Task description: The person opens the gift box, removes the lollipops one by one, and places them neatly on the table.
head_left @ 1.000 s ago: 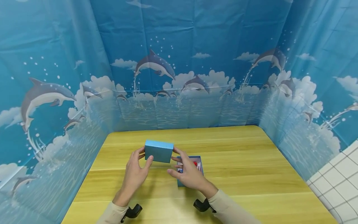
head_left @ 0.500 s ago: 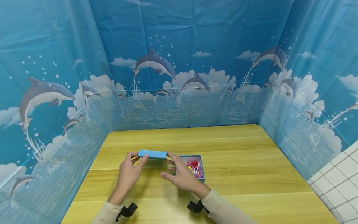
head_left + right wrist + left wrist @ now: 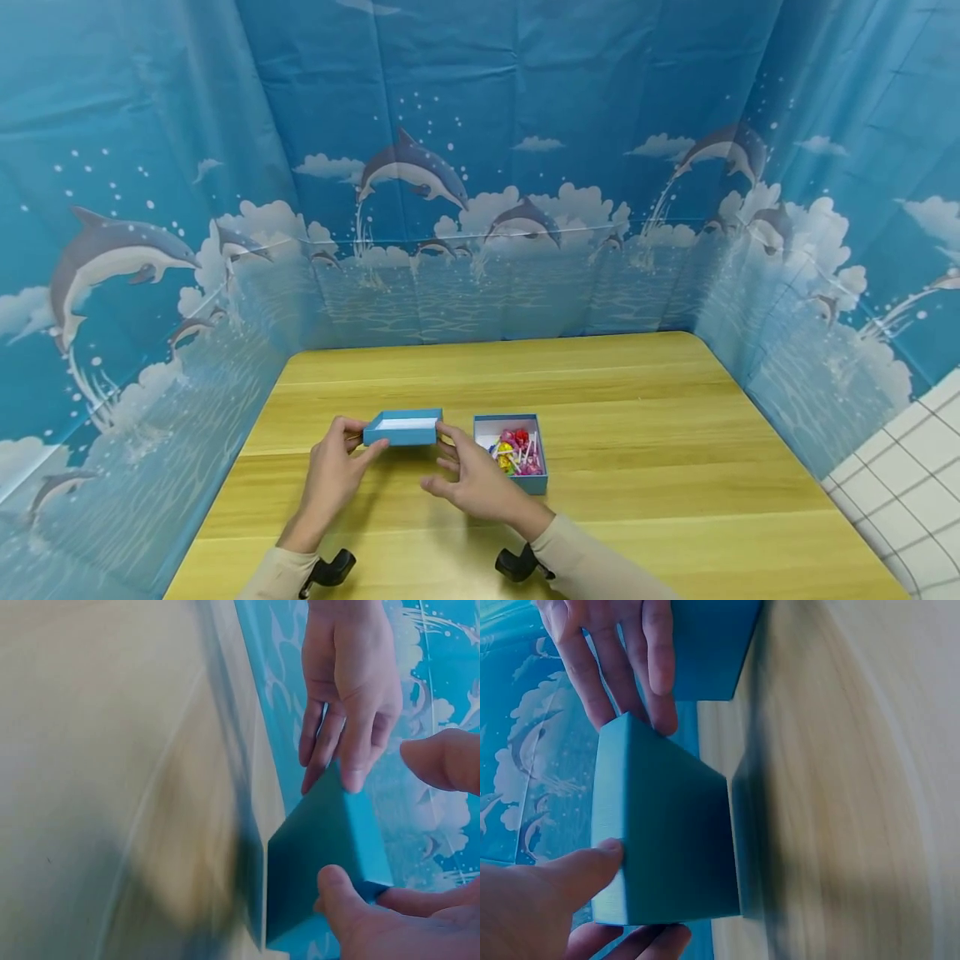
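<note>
Blue lid (image 3: 401, 437), hollow upward, stretches sideways, left hand (image 3: 331, 475) pinching, right hand (image 3: 478, 482) uncurled, touching.

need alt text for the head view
A person's left hand grips a shallow blue box lid, white inside showing, and the right hand touches its opposite end. On the yellow wood-grain table, to the right, sits an open blue box of lollipops; behind is a dolphin-print backdrop.

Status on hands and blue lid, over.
Left hand grips blue lid, hollow side up. Right hand touches its right side. Open candy box rightward, apparently not blocking.
</note>
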Tool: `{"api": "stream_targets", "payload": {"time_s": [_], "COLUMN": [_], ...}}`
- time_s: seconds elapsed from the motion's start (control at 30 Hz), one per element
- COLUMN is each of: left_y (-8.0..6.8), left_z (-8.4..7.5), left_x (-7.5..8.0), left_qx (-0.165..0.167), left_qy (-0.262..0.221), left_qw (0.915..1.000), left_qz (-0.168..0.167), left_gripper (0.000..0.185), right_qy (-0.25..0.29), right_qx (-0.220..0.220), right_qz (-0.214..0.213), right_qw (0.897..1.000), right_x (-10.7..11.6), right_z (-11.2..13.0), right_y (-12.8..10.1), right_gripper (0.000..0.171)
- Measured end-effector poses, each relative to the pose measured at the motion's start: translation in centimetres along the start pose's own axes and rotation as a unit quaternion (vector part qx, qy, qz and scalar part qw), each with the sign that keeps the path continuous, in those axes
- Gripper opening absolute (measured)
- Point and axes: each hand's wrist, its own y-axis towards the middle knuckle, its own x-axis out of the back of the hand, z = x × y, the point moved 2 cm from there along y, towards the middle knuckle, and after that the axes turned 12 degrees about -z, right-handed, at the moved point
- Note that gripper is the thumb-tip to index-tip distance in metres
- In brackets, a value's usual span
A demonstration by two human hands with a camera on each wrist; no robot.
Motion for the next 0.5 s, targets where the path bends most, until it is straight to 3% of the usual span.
{"api": "stream_targets", "payload": {"time_s": [0.03, 0.13, 0.23, 0.27, 0.5], "left_y": [0.5, 0.5, 0.4, -0.1, -0.2], "left_z": [1.7, 2.2, 2.1, 0.6, 0.7], "left_x": [-0.4, -0.4, -0.4, -0.1, -0.2], "left_qx": [-0.021, -0.024, -0.018, 0.0, -0.008], "left_qy": [-0.021, -0.003, 0.02, 0.052, 0.089], "left_qw": [0.9996, 0.9997, 0.9996, 0.9986, 0.9959], "left_qz": [-0.002, -0.003, 0.003, 0.006, 0.012], "left_gripper": [0.052, 0.05, 0.046, 0.043, 0.041], "right_qy": [-0.003, -0.01, -0.02, -0.023, -0.056], "right_qx": [-0.007, -0.025, -0.036, -0.038, -0.046], "right_qz": [0.005, 0.018, 0.025, 0.026, 0.038], "right_qw": [1.0, 0.999, 0.999, 0.999, 0.997], "right_x": [-0.1, -0.6, -1.0, -1.1, -1.2], "right_z": [-0.1, -0.1, -0.2, -0.2, -0.2], "right_y": [-0.1, -0.2, -0.3, -0.3, -0.6], "right_gripper": [0.096, 0.1, 0.102, 0.103, 0.106]}}
